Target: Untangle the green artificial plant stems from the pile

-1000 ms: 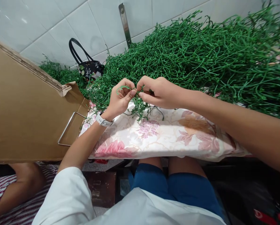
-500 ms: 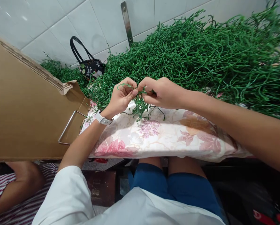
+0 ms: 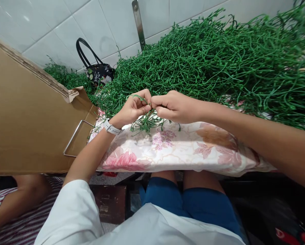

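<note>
At the near edge of the bench (image 3: pixel 172 160), a flowered cloth covers the surface. Above it is a small bunch (image 3: pixel 147 123) of green stems, directly below the meeting fingertips. Its long axis goes from these fingertips back toward the person, and its loose ends spread like a fan, leaning somewhat to the left. The left hand (image 3: pixel 150 104) pinches the gathered end between thumb and forefinger; one stem curves over its fingers. The right hand (image 3: pixel 154 106) comes from the opposite side, fingers curled, its thumb and forefinger closed at the same end; how much they hold is covered. Neither hand is clearly nearer. Just beyond both hands lies the large pile (image 3: pixel 206 64) of similar stems, extending far to the right. Farther, a black bag (image 3: pixel 99 74) stands near the tiled wall (image 3: pixel 91 20).
</note>
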Motion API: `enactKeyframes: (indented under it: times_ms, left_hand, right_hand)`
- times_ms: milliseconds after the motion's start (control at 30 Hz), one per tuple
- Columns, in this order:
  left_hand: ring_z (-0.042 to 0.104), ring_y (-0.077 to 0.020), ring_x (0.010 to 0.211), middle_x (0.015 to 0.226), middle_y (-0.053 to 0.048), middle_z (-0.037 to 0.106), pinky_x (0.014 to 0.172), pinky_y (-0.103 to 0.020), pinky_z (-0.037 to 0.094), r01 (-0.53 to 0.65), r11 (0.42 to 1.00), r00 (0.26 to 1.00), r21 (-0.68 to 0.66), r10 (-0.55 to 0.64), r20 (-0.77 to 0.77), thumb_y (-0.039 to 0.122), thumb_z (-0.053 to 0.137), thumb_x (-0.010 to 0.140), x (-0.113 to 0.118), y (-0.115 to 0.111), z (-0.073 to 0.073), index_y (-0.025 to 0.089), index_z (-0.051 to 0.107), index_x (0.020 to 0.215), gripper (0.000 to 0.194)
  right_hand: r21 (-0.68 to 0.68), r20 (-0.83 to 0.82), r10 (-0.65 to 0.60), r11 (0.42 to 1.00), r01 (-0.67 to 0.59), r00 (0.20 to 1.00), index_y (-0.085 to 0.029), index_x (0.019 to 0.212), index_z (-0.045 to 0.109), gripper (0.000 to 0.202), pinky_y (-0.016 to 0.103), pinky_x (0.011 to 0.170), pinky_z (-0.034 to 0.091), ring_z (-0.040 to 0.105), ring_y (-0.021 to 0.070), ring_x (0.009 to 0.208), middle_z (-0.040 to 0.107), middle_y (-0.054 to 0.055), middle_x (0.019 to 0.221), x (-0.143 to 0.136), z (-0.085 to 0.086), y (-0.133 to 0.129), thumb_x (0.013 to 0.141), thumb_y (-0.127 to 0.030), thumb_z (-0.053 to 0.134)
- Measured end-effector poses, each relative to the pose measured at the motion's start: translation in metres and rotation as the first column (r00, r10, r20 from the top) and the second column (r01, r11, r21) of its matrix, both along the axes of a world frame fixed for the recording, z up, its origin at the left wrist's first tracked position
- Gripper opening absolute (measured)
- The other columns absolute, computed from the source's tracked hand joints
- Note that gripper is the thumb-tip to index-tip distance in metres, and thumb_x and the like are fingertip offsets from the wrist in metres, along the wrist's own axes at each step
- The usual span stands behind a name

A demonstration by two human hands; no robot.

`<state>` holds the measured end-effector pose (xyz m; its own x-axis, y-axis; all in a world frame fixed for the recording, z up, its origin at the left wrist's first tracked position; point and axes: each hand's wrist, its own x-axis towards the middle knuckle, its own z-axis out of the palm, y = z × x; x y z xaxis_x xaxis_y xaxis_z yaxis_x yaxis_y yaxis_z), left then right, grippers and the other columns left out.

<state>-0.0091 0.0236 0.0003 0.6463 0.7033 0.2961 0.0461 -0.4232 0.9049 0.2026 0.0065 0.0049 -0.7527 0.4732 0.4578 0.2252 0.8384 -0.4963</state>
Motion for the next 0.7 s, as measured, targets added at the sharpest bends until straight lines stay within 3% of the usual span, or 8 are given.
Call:
enactKeyframes:
  times_ms: [200, 333, 600, 700]
  left_hand:
    - [0.048, -0.0059, 0.051, 0.060, 0.005, 0.051, 0.047, -0.019, 0.036, 0.100, 0.995, 0.995, 0.017, -0.101, 0.014, 0.050, 0.095, 0.068, -0.001, -0.007, 0.007, 0.018, 0.051, 0.066, 0.054]
    - [0.052, -0.0065, 0.047, 0.058, 0.005, 0.054, 0.045, -0.019, 0.040, 0.145, 0.988, 0.989, -0.046, -0.146, -0.028, 0.051, 0.090, 0.073, -0.003, -0.010, 0.008, 0.018, 0.052, 0.065, 0.052]
    - [0.050, -0.0072, 0.042, 0.050, 0.004, 0.051, 0.042, -0.021, 0.039, 0.186, 0.967, 0.976, -0.177, -0.202, -0.078, 0.057, 0.093, 0.066, -0.003, -0.017, 0.019, 0.017, 0.048, 0.057, 0.061]
    - [0.049, -0.0074, 0.045, 0.052, 0.003, 0.054, 0.043, -0.021, 0.038, 0.248, 0.959, 0.952, -0.135, -0.267, -0.147, 0.044, 0.089, 0.073, -0.002, -0.017, 0.022, 0.017, 0.053, 0.059, 0.046]
  right_hand:
    - [-0.127, -0.069, 0.199, 0.970, -0.206, 0.978, -0.020, 0.073, 0.042, 0.016, 0.024, 0.059, 0.027, 0.034, 0.0084, 0.059, 0.037, -0.005, 0.064, 0.002, 0.005, -0.002, 0.087, -0.012, 0.045]
    - [-0.236, -0.071, 0.295, 0.923, -0.304, 0.953, -0.020, 0.073, 0.042, 0.019, 0.024, 0.058, 0.025, 0.032, 0.0078, 0.060, 0.034, -0.006, 0.064, 0.003, 0.006, -0.003, 0.086, -0.006, 0.044]
    - [-0.288, -0.049, 0.404, 0.870, -0.400, 0.914, -0.020, 0.072, 0.039, 0.022, 0.023, 0.058, 0.026, 0.031, 0.0079, 0.059, 0.030, -0.006, 0.063, 0.003, 0.013, -0.010, 0.086, -0.004, 0.044]
    - [-0.322, -0.056, 0.433, 0.845, -0.426, 0.900, -0.020, 0.071, 0.040, 0.022, 0.023, 0.057, 0.026, 0.030, 0.0069, 0.059, 0.031, -0.006, 0.064, 0.003, 0.014, -0.011, 0.085, -0.003, 0.044]
